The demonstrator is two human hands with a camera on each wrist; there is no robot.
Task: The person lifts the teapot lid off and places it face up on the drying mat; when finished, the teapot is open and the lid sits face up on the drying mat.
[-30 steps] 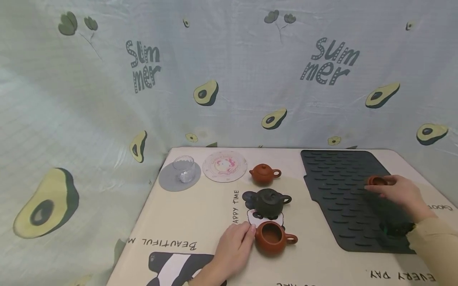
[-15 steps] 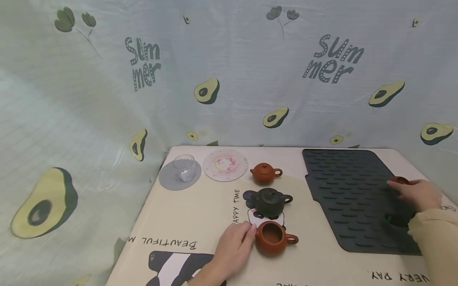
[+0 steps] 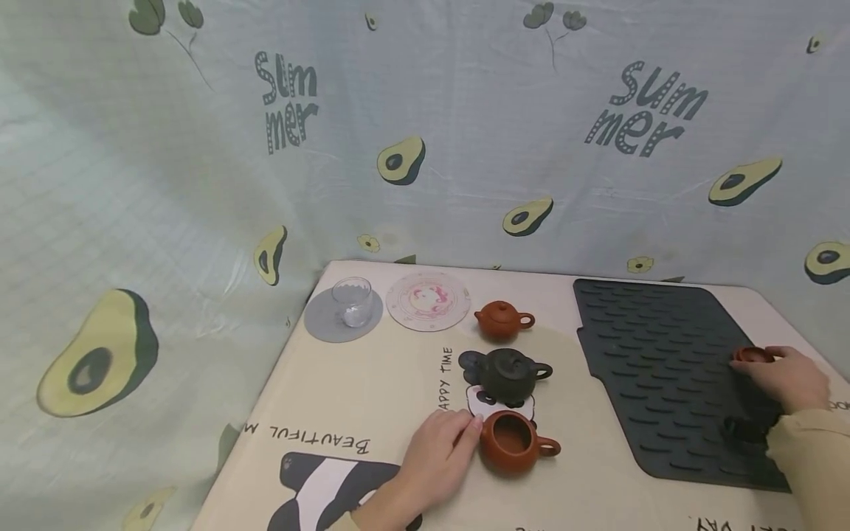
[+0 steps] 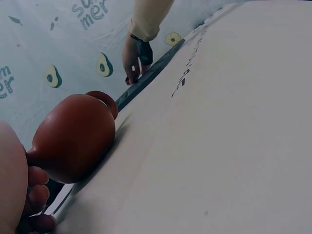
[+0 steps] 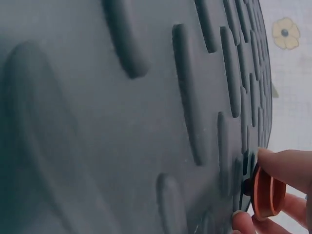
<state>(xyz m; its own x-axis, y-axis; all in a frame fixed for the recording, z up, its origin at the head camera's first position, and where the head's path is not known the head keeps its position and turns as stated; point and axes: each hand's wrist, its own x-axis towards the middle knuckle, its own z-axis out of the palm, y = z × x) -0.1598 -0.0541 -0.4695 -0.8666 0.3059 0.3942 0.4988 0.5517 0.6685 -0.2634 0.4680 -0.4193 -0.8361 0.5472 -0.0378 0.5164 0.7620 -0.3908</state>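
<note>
My left hand [image 3: 441, 453] pinches the spout of a reddish-brown clay teapot [image 3: 514, 466], which has no lid on and stands upright on the table with its handle to the right. In the left wrist view the fingers [image 4: 38, 195] curl by the spout under the teapot [image 4: 75, 139]. Over at the right, my right hand [image 3: 793, 382] holds a small reddish-brown teapot lid [image 3: 753, 355] by its rim between thumb and fingers. The right wrist view has this lid [image 5: 265, 192] upside down, its dark knob facing the black ridged mat [image 5: 146, 126], close over the surface.
Behind the lidless teapot stand a black teapot [image 3: 510, 375] and a smaller reddish-brown teapot [image 3: 501, 321], both lidded. A clear glass cup [image 3: 352, 301] sits on a grey round coaster [image 3: 319, 324] at back left, beside a pink-patterned round mat [image 3: 428, 302]. A printed curtain [image 3: 465, 147] hangs behind the table.
My right hand has carried the lid rightward across the black mat, toward its right edge. The left hand stays at the teapot's spout. The head view has shifted slightly.
</note>
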